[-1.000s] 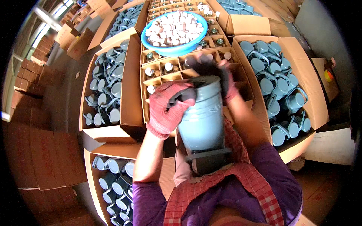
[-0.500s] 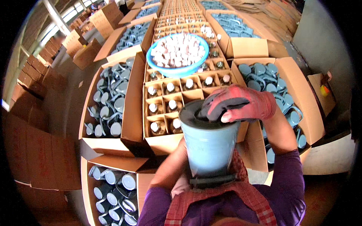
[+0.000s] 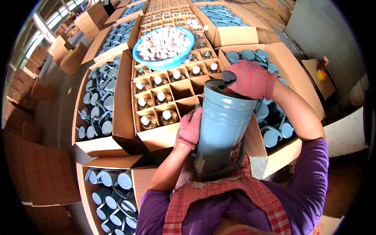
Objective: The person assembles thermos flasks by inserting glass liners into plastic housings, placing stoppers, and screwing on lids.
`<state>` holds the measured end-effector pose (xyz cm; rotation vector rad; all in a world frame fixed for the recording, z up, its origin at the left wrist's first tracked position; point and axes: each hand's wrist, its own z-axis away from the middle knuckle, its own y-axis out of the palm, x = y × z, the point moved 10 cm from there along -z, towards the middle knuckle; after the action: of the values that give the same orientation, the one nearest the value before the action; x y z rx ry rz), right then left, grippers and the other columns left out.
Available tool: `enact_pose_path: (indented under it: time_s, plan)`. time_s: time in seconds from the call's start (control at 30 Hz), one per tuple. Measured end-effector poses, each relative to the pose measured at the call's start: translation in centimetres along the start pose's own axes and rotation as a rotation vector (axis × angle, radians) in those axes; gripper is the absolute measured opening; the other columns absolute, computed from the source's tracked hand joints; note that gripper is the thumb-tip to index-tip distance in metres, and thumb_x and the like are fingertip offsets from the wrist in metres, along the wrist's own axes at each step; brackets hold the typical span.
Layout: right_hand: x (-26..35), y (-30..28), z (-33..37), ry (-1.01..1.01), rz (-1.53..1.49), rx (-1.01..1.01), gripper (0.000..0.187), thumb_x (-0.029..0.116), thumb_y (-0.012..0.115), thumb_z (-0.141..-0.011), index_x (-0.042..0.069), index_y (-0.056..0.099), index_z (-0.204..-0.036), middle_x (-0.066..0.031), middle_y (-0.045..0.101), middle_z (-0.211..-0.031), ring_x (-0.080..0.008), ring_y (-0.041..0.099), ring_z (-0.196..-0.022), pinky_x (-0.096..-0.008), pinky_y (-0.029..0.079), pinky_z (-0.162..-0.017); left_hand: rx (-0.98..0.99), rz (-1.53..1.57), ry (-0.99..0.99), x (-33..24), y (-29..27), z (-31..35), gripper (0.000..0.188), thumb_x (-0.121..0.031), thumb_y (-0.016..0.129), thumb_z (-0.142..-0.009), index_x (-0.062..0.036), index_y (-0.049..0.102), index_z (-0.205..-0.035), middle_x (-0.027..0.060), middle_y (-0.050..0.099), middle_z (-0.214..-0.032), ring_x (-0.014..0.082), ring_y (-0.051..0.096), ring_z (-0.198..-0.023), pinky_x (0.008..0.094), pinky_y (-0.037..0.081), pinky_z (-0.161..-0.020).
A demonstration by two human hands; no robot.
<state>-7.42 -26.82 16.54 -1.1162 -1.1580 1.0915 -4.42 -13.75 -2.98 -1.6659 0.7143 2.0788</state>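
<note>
A light blue thermos casing [image 3: 221,121] stands slightly tilted against my chest, its dark top end facing up. My left hand [image 3: 190,128], in a red and black work glove, is wrapped round the casing's left side below the rim. Over the top end, my gloved right hand [image 3: 252,80] is closed, its fingers curled down at the dark opening; what they grip there is hidden. A black strap or handle shows near the casing's lower end. Just beyond is a divided carton [image 3: 164,137] holding several glass bottles with white caps [image 3: 161,96]; some of its cells hold no bottle.
A blue basin [image 3: 164,64] full of small whitish pieces rests on the cartons ahead. Open cartons of blue-topped flasks stand at the left [image 3: 102,98], right [image 3: 270,121] and lower left [image 3: 111,201]. More cartons run into the distance. A grey panel [image 3: 333,47] rises at right.
My left hand has come up into view on the casing's side. My right hand has turned over and lifted slightly at the top end. The casing has shifted a little right; the view has shifted too.
</note>
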Motion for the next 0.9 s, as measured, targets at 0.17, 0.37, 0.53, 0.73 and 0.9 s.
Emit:
enact_pose_path:
  time_s: [0.17, 0.37, 0.53, 0.73, 0.9]
  plan:
    - [-3.9, 2.7, -0.6, 0.141, -0.034, 0.003, 0.031, 0.033, 0.063, -0.072, 0.005, 0.063, -0.085, -0.0202, 0.062, -0.082, -0.0358, 0.06, -0.079, -0.0417, 0.048, -0.071, -0.072, -0.819, 0.381, -6.8, 3.2, 6.7, 0.057, -0.038, 0.051, -0.085, 0.0041, 0.044, -0.122, 0.0223, 0.057, -0.105, 0.0372, 0.057, -0.095, 0.0397, 0.045, -0.081]
    - [-4.2, 4.4, -1.4, 0.232, -0.062, 0.078, 0.031, 0.033, 0.063, -0.073, 0.004, 0.064, -0.084, -0.0202, 0.063, -0.087, -0.0354, 0.061, -0.081, -0.0394, 0.048, -0.072, -0.079, -0.923, 0.46, -6.5, 3.9, 8.3, 0.083, -0.046, 0.06, -0.076, 0.0043, 0.026, -0.132, 0.0298, 0.044, -0.121, 0.0414, 0.053, -0.1, 0.0424, 0.046, -0.082]
    - [-5.0, 8.9, -4.4, -0.004, 0.149, 0.222, 0.024, 0.027, 0.06, -0.074, 0.005, 0.066, -0.08, -0.0175, 0.064, -0.084, -0.0316, 0.062, -0.078, -0.0366, 0.048, -0.069, -0.07, -1.238, 0.501, -7.9, 7.4, 9.6, 0.084, -0.041, 0.067, -0.073, 0.0023, 0.027, -0.133, 0.0314, 0.046, -0.116, 0.0434, 0.046, -0.107, 0.0439, 0.04, -0.092]
    - [-11.2, 9.0, -1.7, -0.003, -1.432, -0.327, 0.034, 0.027, 0.048, -0.088, -0.001, 0.061, -0.102, -0.0078, 0.063, -0.101, -0.0149, 0.057, -0.096, -0.0287, 0.041, -0.089, -0.053, -0.413, 0.51, -4.4, 1.0, 6.6, 0.058, -0.019, 0.072, -0.071, -0.0002, 0.049, -0.121, 0.0138, 0.062, -0.1, 0.0212, 0.059, -0.086, 0.0308, 0.047, -0.079]
    - [-7.1, 16.3, -4.1, -0.533, -2.358, 0.003, 0.056, 0.045, 0.035, -0.093, -0.002, 0.053, -0.115, -0.0138, 0.058, -0.112, -0.0196, 0.054, -0.104, -0.032, 0.041, -0.093, -0.097, -0.536, 0.428, -7.0, -1.8, 4.1, 0.047, -0.019, 0.067, -0.072, 0.0033, 0.056, -0.112, 0.0106, 0.064, -0.086, 0.0164, 0.06, -0.079, 0.0286, 0.047, -0.075]
